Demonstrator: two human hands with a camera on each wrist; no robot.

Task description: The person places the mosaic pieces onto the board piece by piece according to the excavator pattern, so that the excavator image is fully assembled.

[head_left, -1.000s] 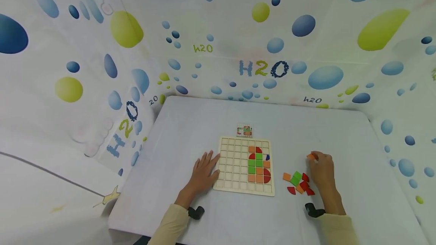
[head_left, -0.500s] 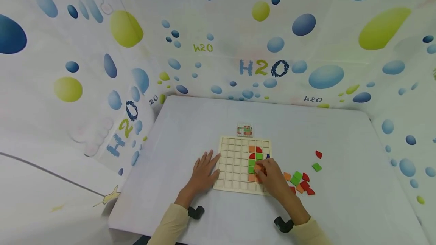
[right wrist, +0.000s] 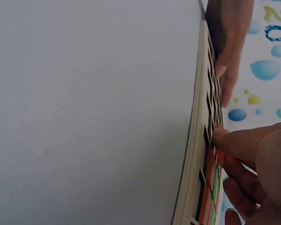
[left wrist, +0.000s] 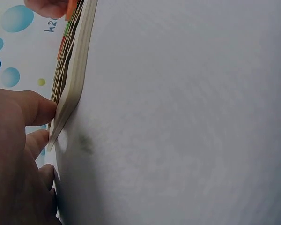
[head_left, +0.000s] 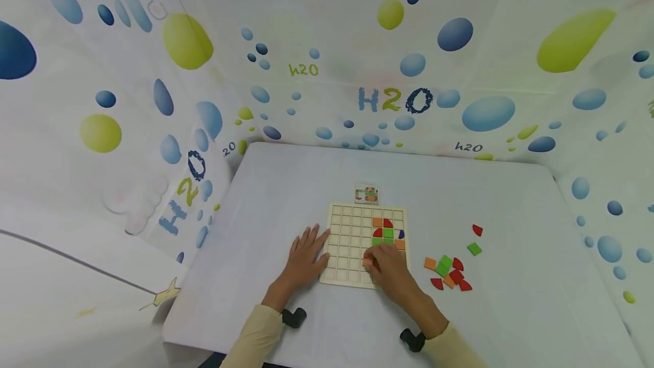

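Observation:
A light wooden grid board lies on the white table, its right part bearing orange, red, green and blue pieces. My left hand lies with spread fingers against the board's left edge; in the left wrist view the hand touches the board's rim. Over the board's lower middle, my right hand pinches an orange square at a cell left of the filled ones. The right wrist view shows the hand with thumb and fingertips on the orange piece. It hides several cells.
A small patterned card lies just beyond the board. Right of the board is a loose group of orange, green and red pieces, with a green square and a red piece farther back. A printed curtain surrounds the table.
My right hand has come from the loose pieces on the right to the board with an orange square, then shifted slightly left and down over it. My left hand has stayed in place.

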